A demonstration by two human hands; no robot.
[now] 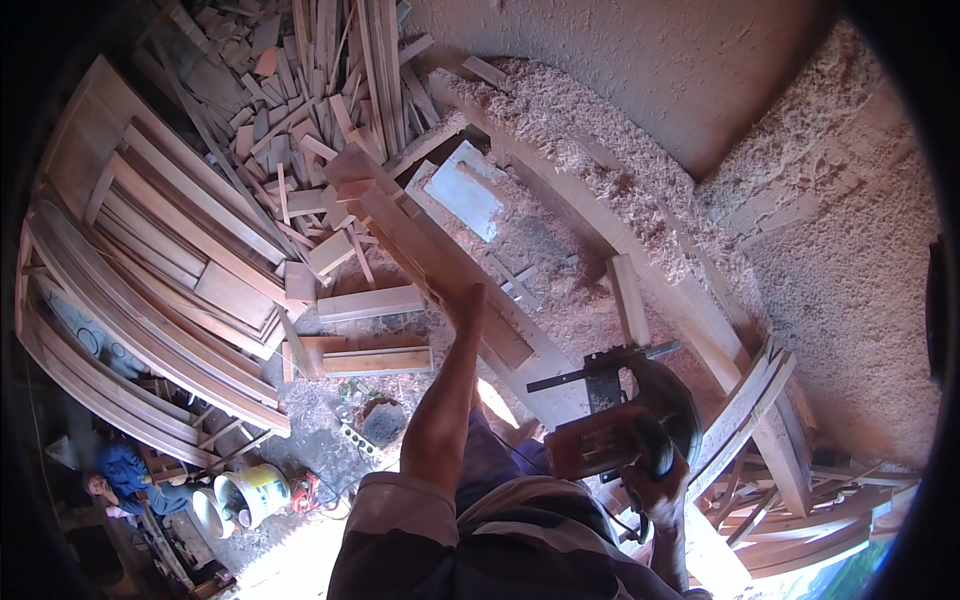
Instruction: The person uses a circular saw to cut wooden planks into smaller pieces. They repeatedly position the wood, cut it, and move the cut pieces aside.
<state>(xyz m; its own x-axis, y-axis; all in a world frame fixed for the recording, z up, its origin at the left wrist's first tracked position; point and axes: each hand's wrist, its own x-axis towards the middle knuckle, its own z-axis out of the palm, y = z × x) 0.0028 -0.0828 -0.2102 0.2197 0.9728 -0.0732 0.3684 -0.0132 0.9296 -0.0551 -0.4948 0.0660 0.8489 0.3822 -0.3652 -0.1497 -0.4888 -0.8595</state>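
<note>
My right hand [658,487] is wrapped round the rear handle of a circular saw [600,440] with a dark, reddish body and a rounded guard. The saw's base, with a thin metal bar across it, rests near the close end of a long pale board [555,393]. On that board lies a narrower brown plank [508,342], slanting away to the far left. My left arm reaches forward, and my left hand [440,290] grips the plank's left edge; its fingers show only in part. The saw's blade is hidden from view.
Wood offcuts [290,140] are heaped at the far left, beside stacked door panels and frames [190,260]. Shavings [600,150] cover a curved beam at right. White buckets [262,495] stand at lower left, near a seated person in blue [125,480]. More planks [810,530] lie lower right.
</note>
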